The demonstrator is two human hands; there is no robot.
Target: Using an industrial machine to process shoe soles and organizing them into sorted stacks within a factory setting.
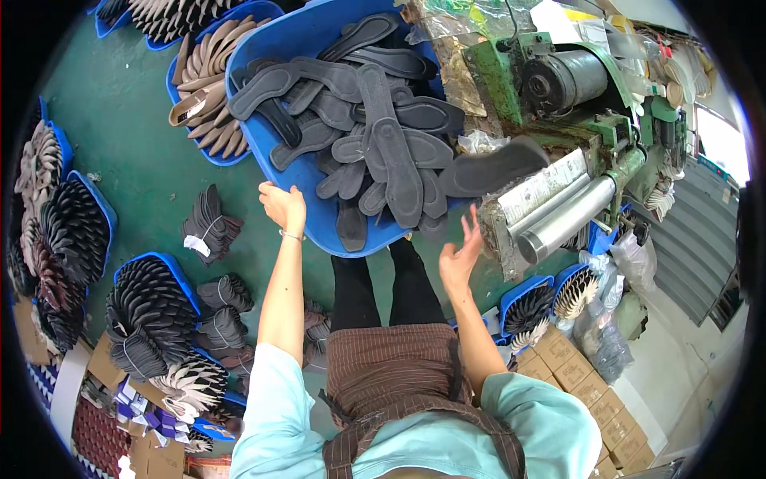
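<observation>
A large blue tub (313,227) heaped with dark grey insoles (395,172) stands in front of me. My left hand (284,209) is closed at its left rim, fingers curled over the edge. Right of the tub, my right hand (461,259) has its fingers apart and holds nothing. Just beyond its fingertips, a single dark insole (493,167), smeared by motion, lies between the heap and the green machine (499,76). That machine has a shiny metal roller (568,218) at its near end. Hand and insole look slightly apart.
Blue bins of shoe parts (152,307) line the left side, with tied bundles (211,223) on the green floor (120,136). Tan pieces (217,64) fill a bin behind the tub. Cardboard boxes (586,383) and plastic bags (602,335) stand at the right.
</observation>
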